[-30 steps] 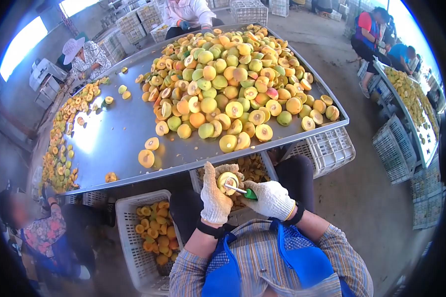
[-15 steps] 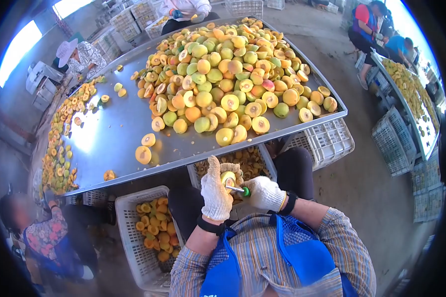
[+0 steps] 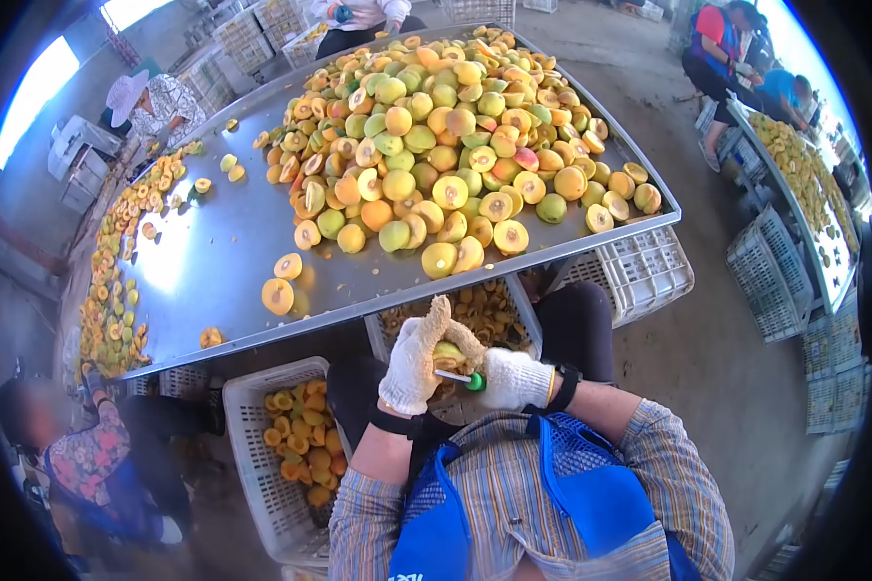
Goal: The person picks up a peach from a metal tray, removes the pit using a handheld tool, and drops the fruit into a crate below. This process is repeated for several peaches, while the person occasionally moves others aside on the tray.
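My left hand (image 3: 412, 361), in a white knit glove, grips a halved yellow peach (image 3: 448, 352) just below the table's near edge. In my right hand (image 3: 513, 380), also gloved, is a small green-handled pitting tool (image 3: 460, 379) whose metal tip sits in the peach half. Both hands are close together over a white crate (image 3: 519, 312) of pits and scraps between my knees.
A metal table (image 3: 213, 261) carries a big heap of whole and halved peaches (image 3: 446, 126). A white crate of pitted halves (image 3: 295, 436) stands at my left knee, and an upturned crate (image 3: 644, 276) at my right. Other workers sit around this table and a second one (image 3: 809, 194).
My hands have shifted slightly left, closer to my body. The left hand has rolled the peach half over, so its cut face is now mostly hidden behind the glove.
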The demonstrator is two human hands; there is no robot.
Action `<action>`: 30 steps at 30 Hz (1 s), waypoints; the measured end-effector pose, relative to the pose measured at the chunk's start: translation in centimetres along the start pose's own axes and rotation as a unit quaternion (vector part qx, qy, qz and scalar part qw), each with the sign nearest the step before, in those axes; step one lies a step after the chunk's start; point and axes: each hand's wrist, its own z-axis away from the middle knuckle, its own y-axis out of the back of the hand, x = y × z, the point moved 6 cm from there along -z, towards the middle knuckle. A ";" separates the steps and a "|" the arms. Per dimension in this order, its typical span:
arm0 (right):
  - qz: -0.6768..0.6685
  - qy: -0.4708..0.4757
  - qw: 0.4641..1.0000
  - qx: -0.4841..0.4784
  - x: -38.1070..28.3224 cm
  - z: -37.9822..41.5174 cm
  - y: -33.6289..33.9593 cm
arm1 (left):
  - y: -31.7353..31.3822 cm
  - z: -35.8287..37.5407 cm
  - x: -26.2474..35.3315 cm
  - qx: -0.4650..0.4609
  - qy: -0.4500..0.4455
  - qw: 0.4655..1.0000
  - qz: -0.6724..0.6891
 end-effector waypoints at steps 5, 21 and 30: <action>-0.336 -0.046 0.938 -0.066 -2.8 0.5 -1.3 | -1.5 -0.4 -0.1 -0.178 -0.120 0.936 0.277; 0.194 -0.194 0.962 0.000 2.6 -0.7 4.7 | 7.8 1.8 9.0 0.275 -0.332 0.553 -0.713; 0.164 -0.087 0.982 0.037 2.9 0.1 2.1 | 2.9 -15.8 1.6 -0.014 -0.138 0.691 -0.709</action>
